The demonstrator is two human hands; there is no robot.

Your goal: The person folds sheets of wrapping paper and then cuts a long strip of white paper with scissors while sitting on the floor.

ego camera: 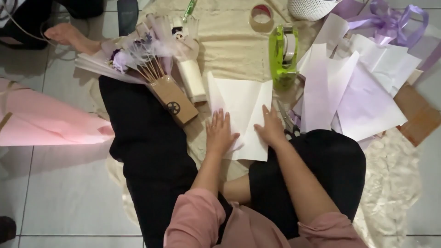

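Observation:
A folded white paper sheet (243, 103) lies on a beige cloth (229, 41) on the floor in front of me. My left hand (219, 132) presses flat on the sheet's lower left part, fingers spread. My right hand (270, 128) rests flat on its right edge, fingers together and pointing away from me. Neither hand grips anything. I sit on the floor with my black-clad legs on either side of the sheet.
A flower bouquet (138, 57) with a brown cardboard base (172, 98) lies at the left. A green tape dispenser (283, 53) stands behind the sheet, a tape roll (261, 16) beyond it. Lilac paper sheets (358, 87), purple ribbon (390, 20), scissors (290, 128) at right; pink paper (41, 119) far left.

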